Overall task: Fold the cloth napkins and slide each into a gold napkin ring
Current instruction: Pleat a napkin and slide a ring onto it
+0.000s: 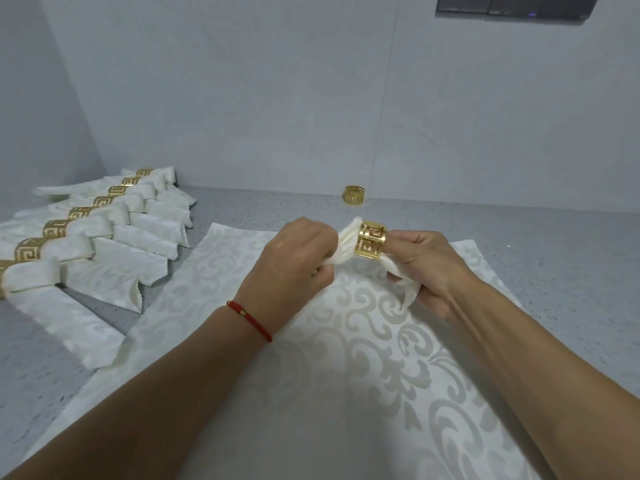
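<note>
A folded cream napkin [348, 242] is held in the air above the counter, with a gold napkin ring [371, 244] around its gathered end. My left hand [294, 258] grips the napkin end on the left side of the ring. My right hand [429, 268] holds the ring and the napkin's other part, which hangs below its fingers. Under both hands a flat cream napkin [346, 375] with a scroll pattern lies spread out.
A row of several finished napkins [104, 244] in gold rings lies along the left of the grey speckled counter [554, 258]. One spare gold ring [354, 194] stands by the back wall. Walls close the back and left.
</note>
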